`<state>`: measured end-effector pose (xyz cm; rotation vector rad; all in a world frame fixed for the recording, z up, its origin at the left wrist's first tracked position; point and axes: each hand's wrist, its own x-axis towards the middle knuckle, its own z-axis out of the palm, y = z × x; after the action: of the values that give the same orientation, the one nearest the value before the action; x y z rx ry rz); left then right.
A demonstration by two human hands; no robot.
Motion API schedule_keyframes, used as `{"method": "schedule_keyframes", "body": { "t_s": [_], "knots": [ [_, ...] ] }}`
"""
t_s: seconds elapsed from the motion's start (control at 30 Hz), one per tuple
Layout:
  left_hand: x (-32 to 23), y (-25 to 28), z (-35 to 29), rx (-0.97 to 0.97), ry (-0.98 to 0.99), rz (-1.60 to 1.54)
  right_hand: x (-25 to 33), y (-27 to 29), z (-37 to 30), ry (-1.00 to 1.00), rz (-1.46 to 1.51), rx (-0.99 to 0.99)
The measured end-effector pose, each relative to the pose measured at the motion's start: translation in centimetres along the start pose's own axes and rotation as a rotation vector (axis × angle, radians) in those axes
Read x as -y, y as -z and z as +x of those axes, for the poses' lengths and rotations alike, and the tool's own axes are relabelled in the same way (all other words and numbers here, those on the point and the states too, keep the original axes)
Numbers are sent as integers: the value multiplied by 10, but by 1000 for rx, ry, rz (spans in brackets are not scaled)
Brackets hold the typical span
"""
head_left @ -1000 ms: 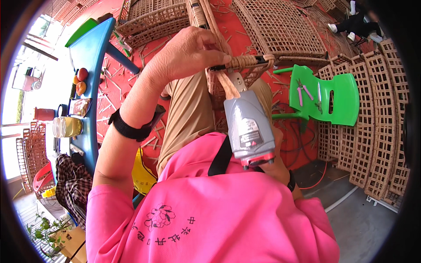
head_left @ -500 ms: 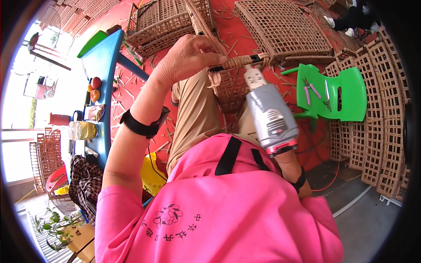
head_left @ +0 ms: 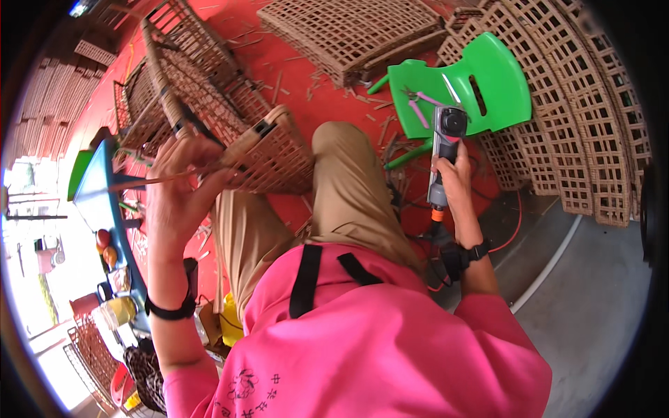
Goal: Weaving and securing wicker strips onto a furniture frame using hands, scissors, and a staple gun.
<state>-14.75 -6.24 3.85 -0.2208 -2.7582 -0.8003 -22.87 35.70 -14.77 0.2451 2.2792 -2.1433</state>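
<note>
My left hand (head_left: 182,182) is closed at the corner of an open woven basket (head_left: 279,157), pinching a thin brown wicker strip (head_left: 157,180) between thumb and fingers. The strip's loose end sticks out to the left past my wrist. Black sections show on the basket's wrapped rim, and its body leans by my left knee. Off to the right, my right hand (head_left: 456,171) grips a grey and black handheld power tool (head_left: 437,177) with an orange piece at its lower end. The tool is raised in front of a green plastic chair (head_left: 498,76), well apart from the basket.
Pliers with pink handles (head_left: 417,108) lie on the chair seat. Flat woven panels (head_left: 348,31) lie ahead, and more panels (head_left: 557,104) stand stacked at right. A blue table (head_left: 104,177) with fruit and jars is at left. Strip scraps litter the red floor (head_left: 300,76).
My right hand has drawn the tool away from the basket rim, over to the right by the chair. The whole view has turned, and my left hand now holds a wicker strip outward.
</note>
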Motion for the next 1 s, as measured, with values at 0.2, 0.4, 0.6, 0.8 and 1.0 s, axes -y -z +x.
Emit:
{"method": "schedule_keyframes", "body": {
  "t_s": [0.2, 0.4, 0.6, 0.8, 1.0],
  "knots": [
    [-4, -8, -1, -41, 83, -9, -52, 42, 63, -89, -319, -47],
    [-3, -12, 0, -81, 51, 34, -64, 34, 126, -8, -1037, -263],
    [-5, -10, 0, -79, 78, 21, -67, 21, 200, -135, -1134, -322],
    [-6, -8, 6, -70, 112, 3, -98, -4, 239, -232, -1126, -340],
    [3, -14, -5, -198, -57, 29, -114, -12, 242, 373, -1333, -200]
  ]
}}
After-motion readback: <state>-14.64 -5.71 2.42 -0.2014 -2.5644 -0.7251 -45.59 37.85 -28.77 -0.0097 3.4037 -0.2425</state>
